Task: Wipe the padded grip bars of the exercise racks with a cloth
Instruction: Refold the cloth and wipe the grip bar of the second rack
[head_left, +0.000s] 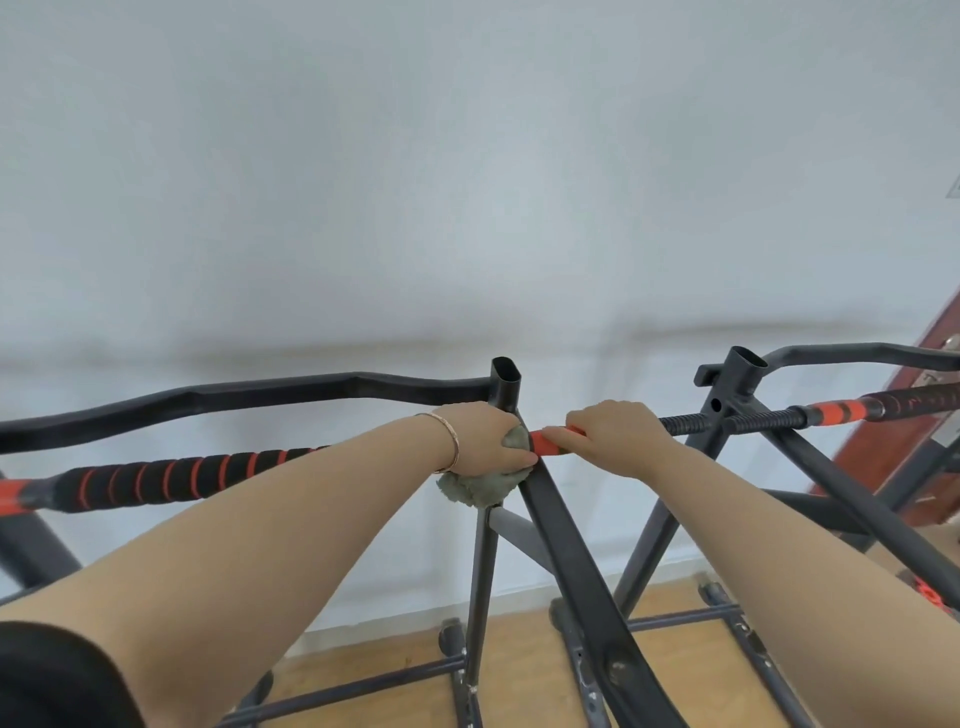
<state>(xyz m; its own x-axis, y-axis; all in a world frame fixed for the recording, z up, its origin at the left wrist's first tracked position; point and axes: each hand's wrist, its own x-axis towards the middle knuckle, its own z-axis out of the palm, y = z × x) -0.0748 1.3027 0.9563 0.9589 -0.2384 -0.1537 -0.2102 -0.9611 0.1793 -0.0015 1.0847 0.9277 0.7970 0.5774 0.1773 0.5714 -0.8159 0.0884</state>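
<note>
Your bare forearms reach forward from below. Your left grip (485, 441) clutches the grey-green cloth (470, 491) around the padded bar (182, 478), right against the black rack upright (503, 387). Your right grip (615, 436) curls over the orange padded section (550, 442) just beside it.

Light wooden floor (519, 675), running up to white skirting (395, 618) at the wall.
Two black racks stand directly on it, side by side. Left rack's base bar (363, 688) lies flat, with an end cap (452, 636) near the skirting. Right rack's base bar (680, 621) lies just beyond. Pale specks on the feet.
</note>
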